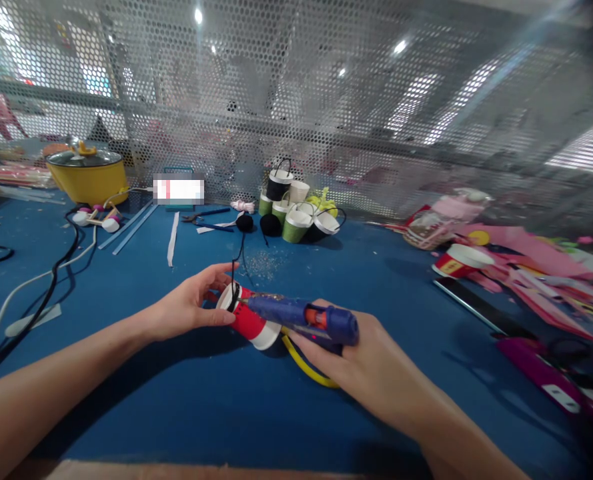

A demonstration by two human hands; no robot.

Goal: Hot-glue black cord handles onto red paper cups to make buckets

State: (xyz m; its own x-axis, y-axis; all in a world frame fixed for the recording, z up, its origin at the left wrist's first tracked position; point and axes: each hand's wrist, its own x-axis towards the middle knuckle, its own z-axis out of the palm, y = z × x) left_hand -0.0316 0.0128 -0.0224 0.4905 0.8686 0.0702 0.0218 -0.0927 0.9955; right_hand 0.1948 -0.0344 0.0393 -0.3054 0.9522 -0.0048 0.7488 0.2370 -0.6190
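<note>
A red paper cup (250, 321) with a white rim lies tilted on the blue table, and my left hand (203, 300) grips its rim end between thumb and fingers. A black cord (233, 267) runs along the rim and up toward a black yarn ball (245, 223). My right hand (353, 357) is wrapped round a blue glue gun (296, 313), whose nozzle points at the cord by the cup's rim. Whether the nozzle touches cannot be made out. Under the gun curves a yellow band (303, 365), partly hidden by the right hand.
Several small green, black and white cups (296, 225) stand at the back, beside pliers (209, 223) and white strips (173, 240). A yellow pot (89, 175) and cables (41, 287) are at left. On the right are a phone (469, 303), another red cup (459, 262), a purple item (536, 373) and pink sheets (521, 247).
</note>
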